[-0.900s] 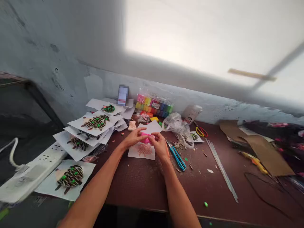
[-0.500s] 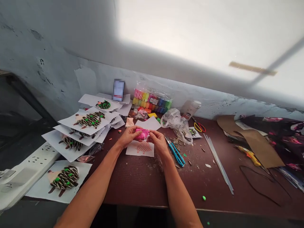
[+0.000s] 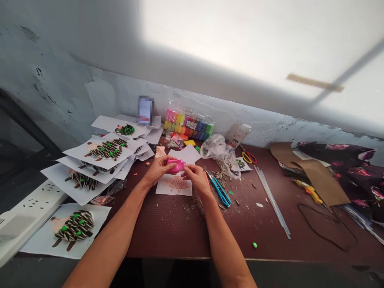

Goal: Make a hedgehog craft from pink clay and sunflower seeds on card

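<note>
A lump of pink modelling clay is pressed between my left hand and my right hand. My left fingers wrap over its left side, and my right fingertips pinch its right edge. Below my hands lies a white sheet with a red line drawing of a hedgehog. Another white paper piece sits just behind the clay. Blue-handled scissors lie close to the right of my right hand, beside a small heap of sunflower seed shells.
Hedgehog pictures made of seed shells on paper are stacked left on the brown table. A power strip runs along the left. At the back are a clay pack, plastic bag and bottle. Cardboard lies right.
The whole scene has slid left and down in the view as my head moved. My hands stay together on the pink clay, which shows a little more between them.
</note>
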Demonstrator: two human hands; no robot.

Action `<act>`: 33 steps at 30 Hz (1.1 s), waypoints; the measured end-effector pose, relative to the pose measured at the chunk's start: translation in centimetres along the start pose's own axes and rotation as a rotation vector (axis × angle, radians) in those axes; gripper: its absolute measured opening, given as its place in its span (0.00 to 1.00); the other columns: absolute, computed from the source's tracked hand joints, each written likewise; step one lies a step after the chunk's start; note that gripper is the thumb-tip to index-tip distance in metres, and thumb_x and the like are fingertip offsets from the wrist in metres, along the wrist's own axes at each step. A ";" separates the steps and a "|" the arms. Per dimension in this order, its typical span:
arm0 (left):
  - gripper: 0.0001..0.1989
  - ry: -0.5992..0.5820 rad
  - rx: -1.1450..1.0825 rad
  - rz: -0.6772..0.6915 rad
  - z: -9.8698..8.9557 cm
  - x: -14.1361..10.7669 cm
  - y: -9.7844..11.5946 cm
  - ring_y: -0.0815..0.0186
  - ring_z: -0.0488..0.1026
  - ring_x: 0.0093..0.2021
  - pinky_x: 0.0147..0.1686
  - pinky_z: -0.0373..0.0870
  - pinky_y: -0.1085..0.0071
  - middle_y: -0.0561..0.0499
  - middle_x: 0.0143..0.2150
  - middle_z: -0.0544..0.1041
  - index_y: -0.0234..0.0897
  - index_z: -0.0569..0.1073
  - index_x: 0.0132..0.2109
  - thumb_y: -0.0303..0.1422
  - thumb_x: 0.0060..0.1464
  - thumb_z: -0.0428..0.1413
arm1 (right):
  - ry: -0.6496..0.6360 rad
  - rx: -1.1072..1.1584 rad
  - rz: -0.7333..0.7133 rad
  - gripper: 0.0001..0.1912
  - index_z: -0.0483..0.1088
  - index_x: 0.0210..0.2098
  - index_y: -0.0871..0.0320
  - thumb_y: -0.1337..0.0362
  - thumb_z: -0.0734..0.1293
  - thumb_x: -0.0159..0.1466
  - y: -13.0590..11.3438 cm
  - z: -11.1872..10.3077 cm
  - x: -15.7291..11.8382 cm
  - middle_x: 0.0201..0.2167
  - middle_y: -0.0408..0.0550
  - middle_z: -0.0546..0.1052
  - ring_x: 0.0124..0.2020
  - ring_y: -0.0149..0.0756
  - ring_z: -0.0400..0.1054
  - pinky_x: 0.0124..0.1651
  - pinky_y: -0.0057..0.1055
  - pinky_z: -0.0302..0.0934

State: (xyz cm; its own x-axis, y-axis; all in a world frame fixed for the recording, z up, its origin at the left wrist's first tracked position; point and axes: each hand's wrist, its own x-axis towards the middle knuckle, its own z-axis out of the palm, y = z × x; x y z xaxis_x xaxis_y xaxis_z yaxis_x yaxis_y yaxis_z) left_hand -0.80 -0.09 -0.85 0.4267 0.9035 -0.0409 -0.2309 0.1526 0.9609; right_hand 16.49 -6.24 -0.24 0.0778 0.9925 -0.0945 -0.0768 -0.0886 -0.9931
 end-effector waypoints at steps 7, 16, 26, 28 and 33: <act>0.30 0.007 -0.024 -0.002 -0.2 -0.1 0.2 0.67 0.78 0.29 0.32 0.80 0.68 0.49 0.34 0.82 0.32 0.78 0.42 0.46 0.34 0.76 | 0.018 0.074 0.008 0.22 0.76 0.27 0.57 0.44 0.79 0.49 -0.1 0.1 -0.1 0.23 0.43 0.75 0.25 0.31 0.69 0.32 0.29 0.65; 0.29 0.006 -0.021 0.016 -0.4 0.1 -0.1 0.66 0.78 0.31 0.35 0.80 0.67 0.48 0.36 0.82 0.32 0.79 0.42 0.46 0.36 0.75 | -0.040 0.113 0.016 0.18 0.78 0.29 0.57 0.53 0.81 0.45 -0.6 0.2 -0.3 0.23 0.42 0.77 0.26 0.30 0.69 0.33 0.27 0.65; 0.29 0.023 0.019 0.049 -0.4 0.2 -0.2 0.64 0.79 0.34 0.36 0.81 0.66 0.46 0.39 0.83 0.33 0.78 0.44 0.46 0.38 0.74 | 0.002 0.067 0.047 0.17 0.78 0.27 0.58 0.52 0.78 0.46 -0.6 0.2 -0.1 0.22 0.43 0.76 0.24 0.30 0.70 0.32 0.28 0.65; 0.29 0.015 0.042 0.056 -0.5 0.2 -0.2 0.64 0.79 0.34 0.37 0.81 0.66 0.47 0.39 0.82 0.33 0.78 0.43 0.46 0.38 0.74 | 0.006 0.040 0.040 0.17 0.77 0.26 0.58 0.52 0.79 0.45 -0.6 0.2 -0.1 0.21 0.43 0.76 0.24 0.31 0.69 0.31 0.28 0.65; 0.29 -0.006 0.089 0.023 -0.4 -0.2 0.0 0.63 0.80 0.32 0.30 0.80 0.68 0.47 0.39 0.83 0.34 0.78 0.45 0.47 0.39 0.73 | 0.021 0.012 0.022 0.16 0.76 0.25 0.57 0.52 0.77 0.46 -0.7 0.2 -0.1 0.22 0.42 0.75 0.23 0.29 0.68 0.29 0.26 0.63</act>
State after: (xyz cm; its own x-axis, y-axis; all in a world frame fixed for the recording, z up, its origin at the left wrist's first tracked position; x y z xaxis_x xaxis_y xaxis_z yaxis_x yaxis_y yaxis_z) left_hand -1.26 -0.12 -0.92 0.4275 0.9038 -0.0176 -0.1617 0.0956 0.9822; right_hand 16.36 -6.22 0.44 0.0967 0.9883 -0.1183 -0.0909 -0.1096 -0.9898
